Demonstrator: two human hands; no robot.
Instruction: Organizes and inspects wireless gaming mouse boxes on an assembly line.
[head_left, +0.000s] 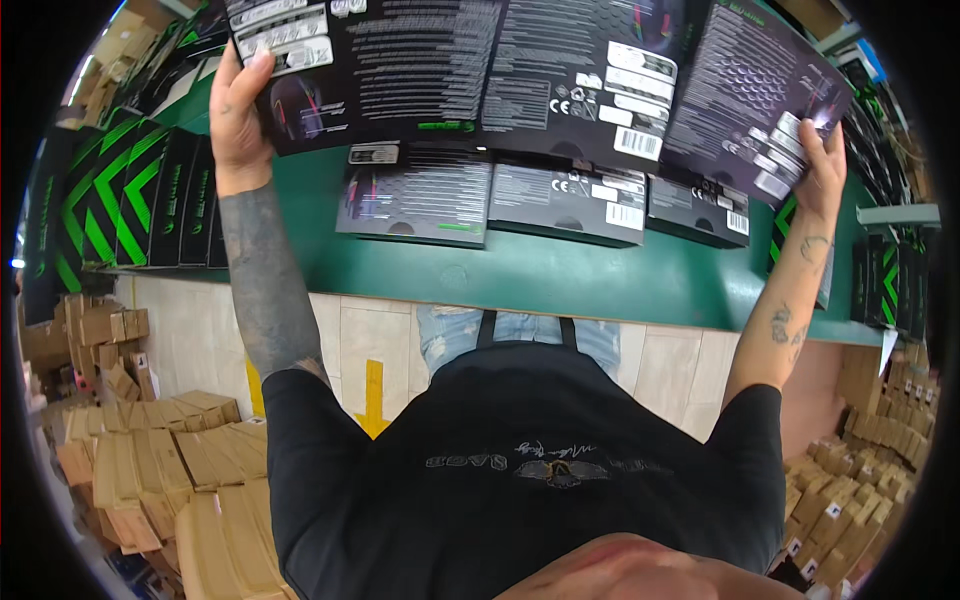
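Three dark boxes [585,95] held side by side over green table [450,283], printed faces toward its near side; row's long axis roughly along table's near edge, right box askew. Left hand [240,120] part-closed, thumb on face, gripping row's left end; right hand [822,172] likewise, right end. Lower boxes [565,205] on table; bare strip along its near edge.

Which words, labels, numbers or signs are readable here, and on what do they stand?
Printed wording I leave uncopied.
Held boxes: fine print, mostly too small to read; a barcode.
Boxes on the table: similar print, too small.
Black shirt: pale lettering, upside down.
Boxes standing at left: green chevrons.
Yellow floor arrow: points toward the picture's bottom.
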